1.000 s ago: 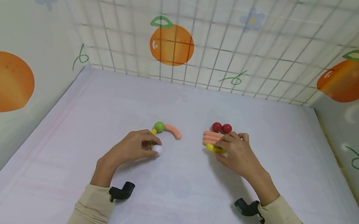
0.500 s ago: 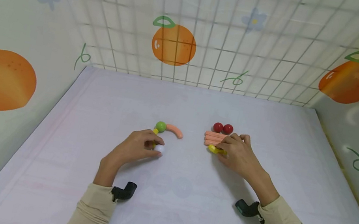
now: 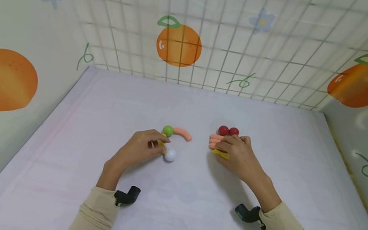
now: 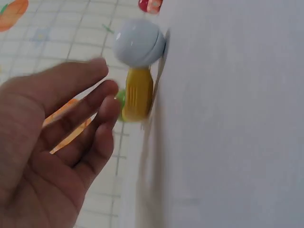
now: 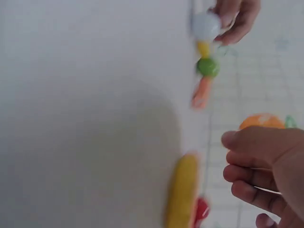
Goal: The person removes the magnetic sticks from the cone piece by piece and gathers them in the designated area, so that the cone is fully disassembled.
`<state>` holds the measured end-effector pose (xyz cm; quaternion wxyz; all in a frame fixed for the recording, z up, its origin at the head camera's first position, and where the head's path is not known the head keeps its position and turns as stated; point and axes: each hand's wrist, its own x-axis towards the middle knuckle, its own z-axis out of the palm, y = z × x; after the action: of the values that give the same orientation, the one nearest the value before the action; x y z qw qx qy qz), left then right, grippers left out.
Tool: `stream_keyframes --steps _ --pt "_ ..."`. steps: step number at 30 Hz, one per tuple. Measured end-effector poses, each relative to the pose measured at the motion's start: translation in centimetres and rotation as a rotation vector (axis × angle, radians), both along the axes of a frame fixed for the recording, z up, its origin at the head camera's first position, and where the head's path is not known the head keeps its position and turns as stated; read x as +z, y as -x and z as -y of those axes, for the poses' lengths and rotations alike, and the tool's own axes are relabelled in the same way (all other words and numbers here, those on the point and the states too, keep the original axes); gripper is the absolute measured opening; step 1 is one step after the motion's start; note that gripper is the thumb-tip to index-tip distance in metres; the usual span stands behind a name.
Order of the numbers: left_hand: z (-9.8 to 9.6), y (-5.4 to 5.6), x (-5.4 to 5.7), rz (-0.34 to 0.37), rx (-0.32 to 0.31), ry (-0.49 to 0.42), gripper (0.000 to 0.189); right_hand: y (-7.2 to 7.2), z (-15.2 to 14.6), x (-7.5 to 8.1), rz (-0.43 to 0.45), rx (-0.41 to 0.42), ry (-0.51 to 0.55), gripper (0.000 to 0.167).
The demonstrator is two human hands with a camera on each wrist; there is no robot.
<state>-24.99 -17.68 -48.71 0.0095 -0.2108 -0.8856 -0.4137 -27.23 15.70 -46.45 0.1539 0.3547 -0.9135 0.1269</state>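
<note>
My left hand (image 3: 139,148), fingers bent and apart, hovers beside a white ball (image 3: 170,155) holding nothing. In the left wrist view a ridged yellow toy piece (image 4: 138,95) lies against that ball, just past the fingertips. A green ball (image 3: 168,130) and a curved pink toy sausage (image 3: 183,134) continue the row. My right hand (image 3: 241,156) is over a stack of pink toy sausages (image 3: 214,141). Along their near side lies a long yellow piece (image 5: 183,190), shaped like a banana. The right wrist view shows these fingers loosely bent, away from it, with nothing between them.
Two red balls (image 3: 228,131) sit together behind the sausage stack, close to the right fingers. A pale cloth covers the table (image 3: 167,210). Printed curtains with oranges (image 3: 179,45) hang at the back and sides.
My left hand has let go of the white ball, which now sits slightly right of the fingertips. The right hand has drifted slightly left and released the yellow piece.
</note>
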Motion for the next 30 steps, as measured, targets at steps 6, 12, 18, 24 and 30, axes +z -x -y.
stream_keyframes --steps 6,12,18,24,30 --pt "0.9 0.7 -0.8 -0.055 0.002 0.014 0.021 -0.4 4.2 0.9 0.094 0.08 0.113 0.025" --pt "0.8 0.8 -1.2 -0.056 -0.031 -0.006 0.018 -0.9 7.5 0.1 0.208 0.084 0.1 0.027" --pt "0.7 1.0 -1.3 -0.11 -0.061 -0.024 0.015 -0.8 9.8 -1.0 0.253 0.09 0.077 0.03" --pt "0.6 1.2 -1.5 -0.125 -0.076 -0.037 0.013 -0.6 10.8 -1.5 0.256 0.107 0.065 0.026" --pt "0.4 1.2 -1.5 -0.167 -0.084 -0.022 0.012 -1.2 10.6 -1.5 0.289 0.155 0.087 0.026"
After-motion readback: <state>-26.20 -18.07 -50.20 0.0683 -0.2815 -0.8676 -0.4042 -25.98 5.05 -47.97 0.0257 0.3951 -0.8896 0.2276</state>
